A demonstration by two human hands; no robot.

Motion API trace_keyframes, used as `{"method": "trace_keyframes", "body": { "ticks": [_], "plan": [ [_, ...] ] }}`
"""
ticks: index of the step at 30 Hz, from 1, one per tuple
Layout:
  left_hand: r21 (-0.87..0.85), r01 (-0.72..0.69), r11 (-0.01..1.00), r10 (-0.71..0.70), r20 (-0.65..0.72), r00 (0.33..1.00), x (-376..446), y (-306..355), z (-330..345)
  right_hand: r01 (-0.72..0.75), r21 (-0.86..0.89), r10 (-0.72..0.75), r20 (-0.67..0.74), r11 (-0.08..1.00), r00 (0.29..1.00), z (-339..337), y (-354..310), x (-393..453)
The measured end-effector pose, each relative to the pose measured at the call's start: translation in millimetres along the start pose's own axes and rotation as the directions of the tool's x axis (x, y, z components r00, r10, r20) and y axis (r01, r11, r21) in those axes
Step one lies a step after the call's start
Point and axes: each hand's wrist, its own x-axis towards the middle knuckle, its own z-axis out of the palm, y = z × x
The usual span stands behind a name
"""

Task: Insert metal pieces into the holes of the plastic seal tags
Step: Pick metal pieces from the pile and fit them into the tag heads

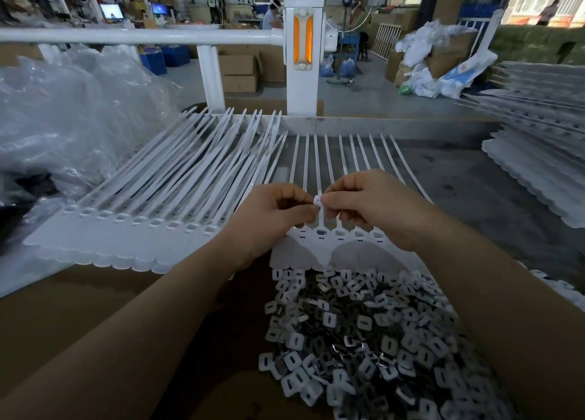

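Observation:
A strip of white plastic seal tags [319, 248] lies in front of me, its thin tails fanning away over the grey table. Both hands hover just above its row of holes. My left hand [272, 210] and my right hand [367, 204] meet fingertip to fingertip and together pinch one small white-backed metal piece [317, 200]. A heap of the same metal pieces [364, 334] fills the cardboard box below my forearms.
A second strip of tags [126, 229] lies to the left, its tails slanting up. Crumpled clear plastic bags [69, 118] pile at far left. Stacks of tag strips [538, 166] sit at the right. A white railing and post [302, 55] stand beyond the table's far edge.

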Motion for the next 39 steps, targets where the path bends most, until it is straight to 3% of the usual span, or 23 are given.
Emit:
{"method": "trace_keyframes", "body": {
  "ticks": [3,6,12,26,39],
  "plan": [
    [0.07,0.002,0.998,0.002,-0.054,0.999,0.9,-3.7,1.4,-0.013,-0.09,0.008,-0.048,0.996,0.999,-0.1,4.1,1.2],
    [0.331,-0.029,0.943,0.076,-0.131,0.988,1.6,-8.7,3.6,-0.014,-0.291,-0.012,-0.087,0.957,0.996,2.1,9.4,1.7],
    [0.51,-0.073,0.857,0.105,-0.034,0.994,-0.5,-10.4,5.4,0.017,-0.433,-0.05,-0.065,0.901,0.997,10.3,15.6,3.1],
    [0.588,-0.151,0.795,0.169,0.024,0.985,-1.5,-11.1,5.6,0.003,-0.505,-0.023,-0.034,0.863,0.999,16.3,14.4,1.8],
    [0.615,-0.202,0.762,0.215,0.054,0.975,2.1,-15.4,5.4,-0.027,-0.435,0.017,-0.026,0.9,1.0,16.9,14.7,0.1]
  ]
}}
